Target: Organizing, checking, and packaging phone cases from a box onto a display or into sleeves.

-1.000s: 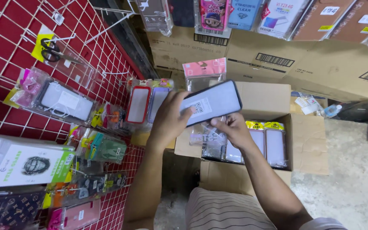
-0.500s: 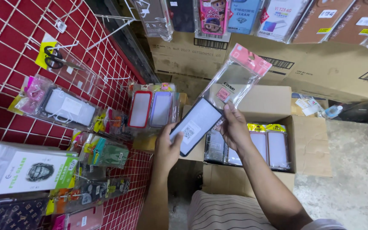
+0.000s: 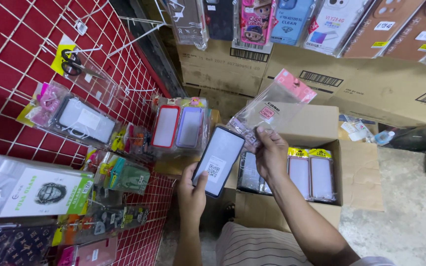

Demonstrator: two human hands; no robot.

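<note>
My left hand [image 3: 192, 188] grips the lower end of a dark phone case [image 3: 219, 160] with a white insert card, tilted up to the right. My right hand [image 3: 270, 151] pinches the open mouth of a clear plastic sleeve [image 3: 272, 109] with a pink header, right at the case's top end. Both hands are above an open cardboard box [image 3: 329, 129] that holds several packaged cases [image 3: 311, 173] with yellow headers.
A red wire grid wall [image 3: 20, 59] on the left carries hanging packaged cases and hooks. Red and purple cases [image 3: 179, 127] hang beside the box. More cartons [image 3: 371, 88] stand behind, with packaged cases hanging above. Bare concrete floor [image 3: 415, 216] lies to the right.
The case has tilted from lying across to standing nearly upright and dropped lower. The clear sleeve has come up off it and now sits at its top end in my right hand.
</note>
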